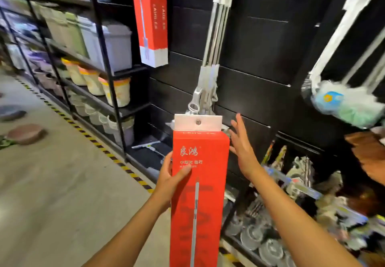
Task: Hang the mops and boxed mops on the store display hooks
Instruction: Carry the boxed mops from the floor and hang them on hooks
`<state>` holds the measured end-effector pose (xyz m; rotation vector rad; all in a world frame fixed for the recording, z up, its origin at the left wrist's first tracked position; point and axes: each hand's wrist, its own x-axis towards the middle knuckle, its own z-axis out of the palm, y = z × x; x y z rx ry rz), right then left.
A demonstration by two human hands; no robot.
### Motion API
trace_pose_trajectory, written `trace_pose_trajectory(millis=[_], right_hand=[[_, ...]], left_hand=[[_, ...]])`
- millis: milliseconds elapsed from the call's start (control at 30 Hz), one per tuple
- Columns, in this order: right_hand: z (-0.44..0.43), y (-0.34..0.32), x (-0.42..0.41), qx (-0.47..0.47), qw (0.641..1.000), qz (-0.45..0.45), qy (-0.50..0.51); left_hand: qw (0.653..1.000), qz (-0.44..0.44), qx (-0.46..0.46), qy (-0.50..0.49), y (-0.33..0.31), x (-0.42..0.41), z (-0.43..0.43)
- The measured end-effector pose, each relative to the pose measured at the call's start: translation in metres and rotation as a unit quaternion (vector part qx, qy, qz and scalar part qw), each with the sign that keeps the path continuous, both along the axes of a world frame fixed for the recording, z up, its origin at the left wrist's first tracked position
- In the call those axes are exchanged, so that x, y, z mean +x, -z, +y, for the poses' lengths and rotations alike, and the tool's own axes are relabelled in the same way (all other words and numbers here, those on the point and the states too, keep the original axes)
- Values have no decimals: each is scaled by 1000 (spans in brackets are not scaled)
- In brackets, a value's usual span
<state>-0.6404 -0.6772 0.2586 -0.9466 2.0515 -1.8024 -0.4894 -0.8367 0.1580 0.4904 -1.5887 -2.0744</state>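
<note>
A tall red mop box [200, 183] stands upright in front of me, its white hang tab [198, 122] with a round hole at the top. My left hand [170, 179] grips the box's left edge, thumb on the front face. My right hand [242, 145] hovers open just beside the box's upper right corner, fingers spread, not clearly touching it. A second red boxed mop [151, 18] hangs on the black slat wall at upper left. A bundle of metal-handled mops [210, 62] hangs on the wall behind the tab.
Fluffy mop heads [343, 106] hang at the right. A black shelf rack [104, 58] at left holds bins and buckets. A low bin [291, 214] at lower right is full of packaged goods. Yellow-black tape [100, 145] edges the concrete floor.
</note>
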Motion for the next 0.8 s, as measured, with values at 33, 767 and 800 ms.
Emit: trace_pose_trajectory(millis=[33,767,800], right_hand=[[-27,-5,2,3,999,11,-36],[-587,13,93,-49,897,11,-439],[-608,15,102,-50,889,9,-454]], left_hand=[[1000,1,-5,-20,-2,6,-17],[910,-35,-40,-411,-14,150,-403],[904,-35,-37,-423,-12,158,-417]])
